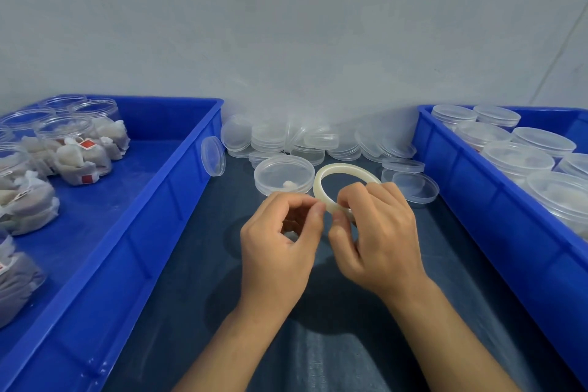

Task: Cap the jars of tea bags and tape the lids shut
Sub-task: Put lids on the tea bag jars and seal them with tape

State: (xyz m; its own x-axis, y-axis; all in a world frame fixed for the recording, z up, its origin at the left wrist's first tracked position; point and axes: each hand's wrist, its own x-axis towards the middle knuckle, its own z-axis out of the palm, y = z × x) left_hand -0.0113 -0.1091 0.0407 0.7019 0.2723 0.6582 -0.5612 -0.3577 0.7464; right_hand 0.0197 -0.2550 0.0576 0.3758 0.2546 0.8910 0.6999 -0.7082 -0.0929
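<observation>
tape roll (331, 173) partly behind right hand (378, 232)

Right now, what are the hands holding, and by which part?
The right hand grips the tape roll by its near rim. The left hand pinches at that rim, apparently the tape's loose end.

Bare mat (197, 280) between 2 crates (152, 200); lids (286, 140) crowd its far end.

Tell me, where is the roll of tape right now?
The roll of tape is mid-table in the head view, gripped by the right hand while the left hand pinches at its near edge, just in front of a capped jar.
</observation>
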